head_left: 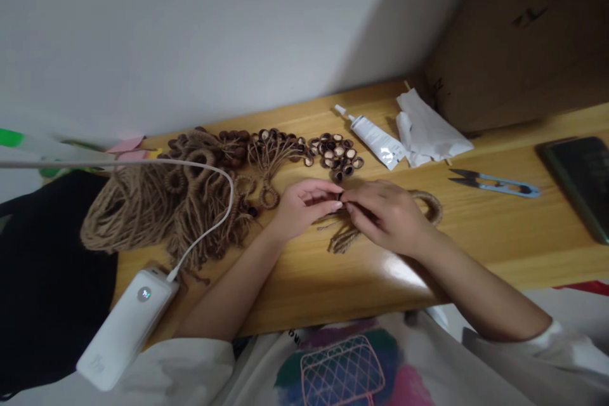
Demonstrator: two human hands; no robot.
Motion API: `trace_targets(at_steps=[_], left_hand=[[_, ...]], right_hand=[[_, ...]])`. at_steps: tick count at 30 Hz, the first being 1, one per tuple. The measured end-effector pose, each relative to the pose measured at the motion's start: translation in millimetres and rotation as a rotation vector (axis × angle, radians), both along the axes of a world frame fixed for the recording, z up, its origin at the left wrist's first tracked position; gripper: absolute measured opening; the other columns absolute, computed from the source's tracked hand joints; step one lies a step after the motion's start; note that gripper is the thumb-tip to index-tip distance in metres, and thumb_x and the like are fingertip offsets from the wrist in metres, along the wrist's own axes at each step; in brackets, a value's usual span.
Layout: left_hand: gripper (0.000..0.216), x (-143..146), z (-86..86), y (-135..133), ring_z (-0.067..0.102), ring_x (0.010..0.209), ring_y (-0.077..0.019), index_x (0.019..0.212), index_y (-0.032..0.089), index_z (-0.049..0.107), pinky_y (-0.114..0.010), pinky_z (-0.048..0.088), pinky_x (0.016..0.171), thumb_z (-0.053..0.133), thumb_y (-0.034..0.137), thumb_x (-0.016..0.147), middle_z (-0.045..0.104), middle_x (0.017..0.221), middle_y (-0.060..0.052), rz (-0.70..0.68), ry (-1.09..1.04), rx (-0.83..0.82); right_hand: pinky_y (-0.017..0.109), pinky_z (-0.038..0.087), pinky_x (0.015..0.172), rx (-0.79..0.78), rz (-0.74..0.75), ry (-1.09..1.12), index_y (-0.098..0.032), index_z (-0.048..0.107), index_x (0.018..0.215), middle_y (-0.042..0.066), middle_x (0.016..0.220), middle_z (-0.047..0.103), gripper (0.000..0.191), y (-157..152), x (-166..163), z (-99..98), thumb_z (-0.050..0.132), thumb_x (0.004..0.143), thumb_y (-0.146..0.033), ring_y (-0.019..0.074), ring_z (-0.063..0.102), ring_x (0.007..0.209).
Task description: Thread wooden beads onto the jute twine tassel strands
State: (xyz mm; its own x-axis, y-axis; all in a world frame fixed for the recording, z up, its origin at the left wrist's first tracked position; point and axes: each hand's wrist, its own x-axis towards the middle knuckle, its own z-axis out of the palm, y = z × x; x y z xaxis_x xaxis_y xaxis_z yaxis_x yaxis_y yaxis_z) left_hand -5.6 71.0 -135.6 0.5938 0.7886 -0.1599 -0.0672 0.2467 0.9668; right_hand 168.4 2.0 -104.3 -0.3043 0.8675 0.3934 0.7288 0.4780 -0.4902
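My left hand (304,206) and my right hand (387,212) meet fingertip to fingertip over the wooden table (476,241), both pinching a small dark piece at the end of a jute twine bundle (343,239). The twine's loop (431,203) sticks out behind my right hand. Just beyond the hands lies a small heap of brown nut-shell caps (337,153). Both hands are closed in a pinch; what sits between the fingertips is too small to name.
A heap of jute tassels and rings (181,196) lies at the left. A white power bank (124,336) with its cable rests at the front left edge. A glue tube (375,137), crumpled paper (428,130), thread snips (497,184), a dark phone (578,177) and a cardboard box (518,38) sit to the right.
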Motion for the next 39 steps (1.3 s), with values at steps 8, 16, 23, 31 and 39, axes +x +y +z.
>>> trace_targets(at_steps=[8, 16, 23, 31, 39], left_hand=[[0.029, 0.5, 2.8, -0.3, 0.066, 0.068, -0.0102, 0.082, 0.015, 0.071, -0.021, 0.055, 0.066, 0.083, 0.026, 0.058, 0.073, 0.079, -0.003, 0.010, 0.014, -0.027], [0.029, 0.7, 2.6, -0.3, 0.067, 0.069, -0.0110, 0.082, 0.015, 0.070, -0.023, 0.056, 0.068, 0.083, 0.027, 0.058, 0.073, 0.079, -0.003, -0.008, -0.005, -0.038], [0.029, 1.0, 6.1, -0.5, 0.066, 0.067, -0.0098, 0.082, 0.014, 0.070, -0.022, 0.054, 0.067, 0.083, 0.025, 0.058, 0.072, 0.076, -0.003, -0.012, -0.021, -0.078], [0.031, 0.2, 1.1, -0.2, 0.065, 0.071, -0.0108, 0.086, 0.014, 0.070, -0.026, 0.054, 0.072, 0.082, 0.028, 0.061, 0.071, 0.080, -0.004, -0.042, -0.051, -0.057], [0.033, 0.7, 3.1, 0.5, 0.063, 0.070, -0.0097, 0.087, 0.012, 0.069, -0.025, 0.052, 0.072, 0.082, 0.025, 0.059, 0.070, 0.078, -0.003, -0.047, -0.046, -0.096]], right_hand=[[0.031, 0.048, 0.066, 0.006, -0.002, -0.006, -0.015, 0.063, 0.094, 0.007, 0.082, 0.071, 0.017, -0.4, 0.2, -0.3, 0.047, 0.089, -0.016, 0.0188, 0.064, 0.070], [0.032, 0.048, 0.066, -0.011, 0.005, -0.006, -0.016, 0.063, 0.095, 0.007, 0.082, 0.070, 0.019, -0.2, 0.6, -0.6, 0.045, 0.089, -0.017, 0.0188, 0.063, 0.070], [0.032, 0.049, 0.065, 0.022, 0.009, -0.027, -0.015, 0.062, 0.093, 0.008, 0.081, 0.071, 0.015, -0.1, 0.6, 0.9, 0.048, 0.087, -0.015, 0.0199, 0.065, 0.070], [0.032, 0.050, 0.066, 0.042, 0.016, -0.058, -0.016, 0.061, 0.093, 0.007, 0.080, 0.071, 0.014, 0.8, -0.5, 4.6, 0.048, 0.088, -0.015, 0.0200, 0.065, 0.070], [0.032, 0.051, 0.067, 0.054, 0.029, -0.062, -0.014, 0.062, 0.093, 0.008, 0.083, 0.072, 0.014, 1.6, -0.2, 6.7, 0.049, 0.087, -0.013, 0.0201, 0.067, 0.073]])
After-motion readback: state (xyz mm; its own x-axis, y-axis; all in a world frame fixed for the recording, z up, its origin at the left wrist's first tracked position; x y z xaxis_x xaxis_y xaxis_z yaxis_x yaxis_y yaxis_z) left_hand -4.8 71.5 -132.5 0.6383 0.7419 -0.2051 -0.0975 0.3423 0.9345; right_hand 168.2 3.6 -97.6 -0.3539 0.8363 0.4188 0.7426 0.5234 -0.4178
